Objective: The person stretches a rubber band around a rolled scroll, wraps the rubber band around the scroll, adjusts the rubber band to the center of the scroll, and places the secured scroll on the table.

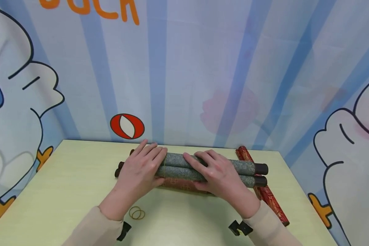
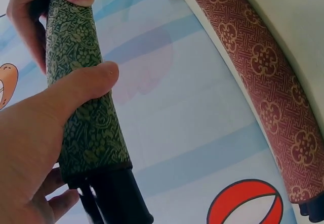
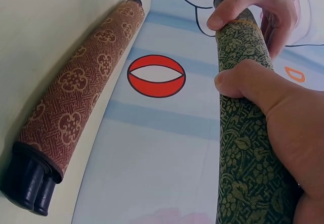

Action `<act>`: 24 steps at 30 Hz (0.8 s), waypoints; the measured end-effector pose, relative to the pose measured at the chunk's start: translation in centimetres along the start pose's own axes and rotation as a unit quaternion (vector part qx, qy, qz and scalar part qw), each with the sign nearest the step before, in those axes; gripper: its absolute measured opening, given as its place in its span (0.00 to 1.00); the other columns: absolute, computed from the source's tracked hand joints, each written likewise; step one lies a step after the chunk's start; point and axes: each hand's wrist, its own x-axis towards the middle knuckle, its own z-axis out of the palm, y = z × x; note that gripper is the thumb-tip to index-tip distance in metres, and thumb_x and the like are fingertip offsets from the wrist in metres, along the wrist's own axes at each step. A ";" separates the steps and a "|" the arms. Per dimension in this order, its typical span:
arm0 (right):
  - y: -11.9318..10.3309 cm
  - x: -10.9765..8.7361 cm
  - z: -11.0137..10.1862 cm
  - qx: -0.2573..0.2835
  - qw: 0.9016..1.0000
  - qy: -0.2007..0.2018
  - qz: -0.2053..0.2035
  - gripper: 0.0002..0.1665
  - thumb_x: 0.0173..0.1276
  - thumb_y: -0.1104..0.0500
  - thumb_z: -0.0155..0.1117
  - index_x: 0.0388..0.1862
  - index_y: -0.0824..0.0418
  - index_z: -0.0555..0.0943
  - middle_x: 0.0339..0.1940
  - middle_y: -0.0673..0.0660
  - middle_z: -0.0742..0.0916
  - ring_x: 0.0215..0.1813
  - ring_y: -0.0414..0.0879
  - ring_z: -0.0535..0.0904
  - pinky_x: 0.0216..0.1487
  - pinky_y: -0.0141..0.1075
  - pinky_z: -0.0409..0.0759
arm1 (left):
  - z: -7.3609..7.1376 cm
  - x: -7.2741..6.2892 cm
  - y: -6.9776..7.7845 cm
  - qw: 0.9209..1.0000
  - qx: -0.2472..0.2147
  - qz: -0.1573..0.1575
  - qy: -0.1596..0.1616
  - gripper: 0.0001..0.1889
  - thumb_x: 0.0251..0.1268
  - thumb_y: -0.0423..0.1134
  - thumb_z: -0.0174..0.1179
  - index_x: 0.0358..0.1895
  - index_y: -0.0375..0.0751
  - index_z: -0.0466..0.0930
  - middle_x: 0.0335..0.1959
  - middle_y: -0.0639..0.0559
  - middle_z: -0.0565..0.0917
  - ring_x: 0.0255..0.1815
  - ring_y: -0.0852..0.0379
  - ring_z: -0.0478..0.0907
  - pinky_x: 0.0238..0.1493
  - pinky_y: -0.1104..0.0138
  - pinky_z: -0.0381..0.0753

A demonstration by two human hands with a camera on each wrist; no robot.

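Observation:
Both hands hold a green patterned scroll (image 1: 176,160), rolled from both ends into two parallel rolls with black rod ends. My left hand (image 1: 141,167) grips its left part, thumb on the near side and fingers over the top. On the right part, my right hand (image 1: 216,172) grips it the same way. A thin rubber band (image 3: 245,21) circles the scroll close to the left hand. Below the green scroll, a reddish-brown scroll (image 3: 76,87) with a flower pattern lies on the table, partly hidden in the head view.
At the right, a bright red rolled scroll (image 1: 273,201) lies slantwise, passing beneath the green one in the head view. Loose rubber bands (image 1: 137,213) lie on the pale table (image 1: 80,181) near the left forearm. A printed curtain (image 1: 184,85) hangs behind the table.

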 end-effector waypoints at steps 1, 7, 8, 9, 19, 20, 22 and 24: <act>-0.1 0.1 0.0 -0.003 1.000 0.001 -0.002 0.56 0.45 0.44 0.92 0.74 0.54 0.79 0.55 0.59 0.86 0.50 0.54 0.85 0.45 0.44 0.89 | 0.1 0.0 0.1 1.000 -0.003 0.003 0.004 0.47 0.32 0.52 0.92 0.61 0.36 0.83 0.57 0.44 0.88 0.63 0.41 0.83 0.78 0.45 0.70; -0.5 0.4 0.2 -0.004 1.000 -0.002 -0.002 0.55 0.47 0.42 0.91 0.75 0.54 0.80 0.55 0.59 0.87 0.51 0.54 0.85 0.46 0.44 0.89 | 0.4 0.1 0.4 1.000 -0.013 0.009 0.017 0.48 0.33 0.55 0.92 0.62 0.36 0.83 0.58 0.44 0.89 0.63 0.43 0.84 0.78 0.44 0.70; -0.5 0.4 0.2 -0.001 1.000 -0.005 0.000 0.55 0.48 0.42 0.91 0.75 0.54 0.79 0.56 0.59 0.87 0.51 0.54 0.85 0.47 0.45 0.89 | 0.3 0.1 0.3 1.000 -0.009 0.005 0.013 0.49 0.33 0.56 0.91 0.64 0.37 0.83 0.59 0.44 0.89 0.64 0.43 0.84 0.78 0.44 0.70; -0.5 0.4 0.2 0.001 1.000 -0.007 0.001 0.55 0.49 0.41 0.91 0.76 0.54 0.79 0.56 0.59 0.87 0.51 0.54 0.85 0.47 0.45 0.89 | 0.2 0.0 0.2 1.000 -0.007 0.001 0.006 0.51 0.34 0.58 0.91 0.65 0.37 0.83 0.60 0.44 0.88 0.66 0.43 0.83 0.79 0.44 0.69; 0.1 0.0 0.3 0.002 1.000 -0.002 -0.001 0.56 0.46 0.44 0.92 0.76 0.53 0.78 0.56 0.59 0.87 0.51 0.55 0.85 0.45 0.46 0.89 | -0.6 -0.7 -1.0 1.000 0.002 -0.008 -0.018 0.50 0.35 0.55 0.91 0.67 0.36 0.82 0.62 0.43 0.87 0.67 0.41 0.81 0.81 0.45 0.65; 0.1 0.0 0.2 0.002 1.000 -0.001 -0.002 0.56 0.47 0.44 0.92 0.76 0.53 0.79 0.56 0.59 0.87 0.51 0.55 0.85 0.45 0.46 0.89 | -0.5 -0.6 -0.8 1.000 0.001 -0.004 -0.016 0.49 0.36 0.55 0.91 0.65 0.36 0.82 0.61 0.44 0.87 0.67 0.41 0.82 0.81 0.44 0.65; 0.0 -0.1 0.2 -0.002 1.000 -0.001 -0.004 0.55 0.47 0.44 0.92 0.75 0.53 0.79 0.55 0.59 0.87 0.51 0.55 0.85 0.45 0.45 0.89 | -0.2 -0.5 -0.4 1.000 0.001 0.001 -0.012 0.48 0.35 0.54 0.91 0.63 0.36 0.82 0.60 0.44 0.88 0.66 0.41 0.82 0.80 0.45 0.66; -0.1 -0.2 0.2 -0.008 1.000 -0.002 -0.004 0.55 0.46 0.43 0.92 0.75 0.53 0.80 0.55 0.59 0.87 0.50 0.54 0.85 0.44 0.45 0.89 | 0.0 -0.5 0.0 1.000 0.009 0.002 -0.006 0.47 0.35 0.54 0.91 0.63 0.36 0.83 0.59 0.44 0.88 0.64 0.42 0.83 0.80 0.45 0.67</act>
